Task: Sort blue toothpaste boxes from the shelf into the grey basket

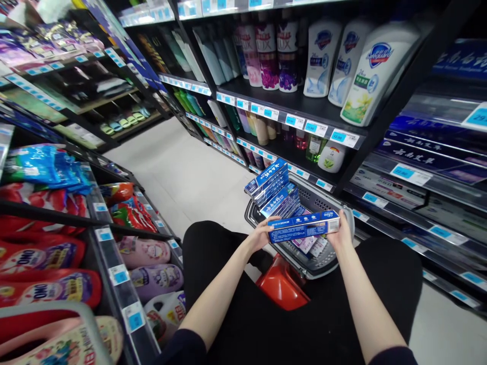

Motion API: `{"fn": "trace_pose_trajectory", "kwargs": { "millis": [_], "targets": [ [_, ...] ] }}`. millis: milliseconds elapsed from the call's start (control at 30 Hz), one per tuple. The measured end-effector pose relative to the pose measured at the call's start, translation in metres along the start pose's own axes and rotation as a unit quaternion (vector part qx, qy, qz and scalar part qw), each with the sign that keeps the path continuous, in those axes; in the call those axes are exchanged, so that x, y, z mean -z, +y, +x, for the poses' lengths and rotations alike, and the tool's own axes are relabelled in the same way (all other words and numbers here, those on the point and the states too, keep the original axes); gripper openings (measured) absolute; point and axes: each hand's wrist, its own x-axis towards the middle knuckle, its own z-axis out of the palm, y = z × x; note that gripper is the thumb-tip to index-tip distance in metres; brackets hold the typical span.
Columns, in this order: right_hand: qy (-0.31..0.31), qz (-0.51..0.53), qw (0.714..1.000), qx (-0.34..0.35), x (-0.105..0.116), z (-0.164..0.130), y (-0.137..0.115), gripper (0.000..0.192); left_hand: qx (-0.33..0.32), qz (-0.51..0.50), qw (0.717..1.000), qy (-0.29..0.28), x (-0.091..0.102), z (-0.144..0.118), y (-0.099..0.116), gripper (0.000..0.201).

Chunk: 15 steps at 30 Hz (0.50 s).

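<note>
Between my two hands is a long blue toothpaste box [300, 226], held level over a grey shopping basket [323, 271]. My left hand [259, 235] grips its left end, and my right hand [342, 234] grips the right end by the barcode. Inside the basket, several blue toothpaste boxes [272, 185] are stacked at the left, rising above the rim. Some purple and white boxes [310, 244] lie lower in the basket, partly hidden by the held box.
A red plastic stool [283, 284] stands below the basket, between my knees. Shelves with body wash bottles [380, 71] rise ahead, and toothpaste shelves [426, 157] are on the right. Detergent bottles [41, 289] line the left shelf. A pale floor aisle [182, 172] runs between them.
</note>
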Motion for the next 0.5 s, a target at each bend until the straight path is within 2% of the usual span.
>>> {"fn": "trace_pose_trajectory", "kwargs": {
  "millis": [100, 200, 267, 400, 500],
  "targets": [
    [-0.009, -0.029, 0.999, -0.019, 0.003, 0.003, 0.000, 0.026, -0.008, 0.028, 1.000, -0.006, -0.003, 0.000, -0.002, 0.061],
    [0.010, -0.079, 0.996, -0.042, 0.008, 0.006, -0.001, 0.031, -0.004, 0.055, 0.998, -0.008, -0.005, 0.000, -0.002, 0.065],
    [0.018, -0.096, 0.995, -0.031, 0.010, 0.009, -0.001, 0.029, 0.006, 0.081, 0.997, 0.009, -0.005, 0.000, 0.000, 0.065],
    [-0.032, -0.106, 0.993, 0.025, 0.009, 0.006, 0.001, 0.034, 0.083, 0.140, 0.986, 0.045, -0.002, -0.002, 0.005, 0.057],
    [-0.082, -0.113, 0.989, 0.042, 0.007, 0.001, 0.000, 0.038, 0.147, 0.214, 0.966, -0.007, -0.003, -0.005, 0.009, 0.053]
  ]
}}
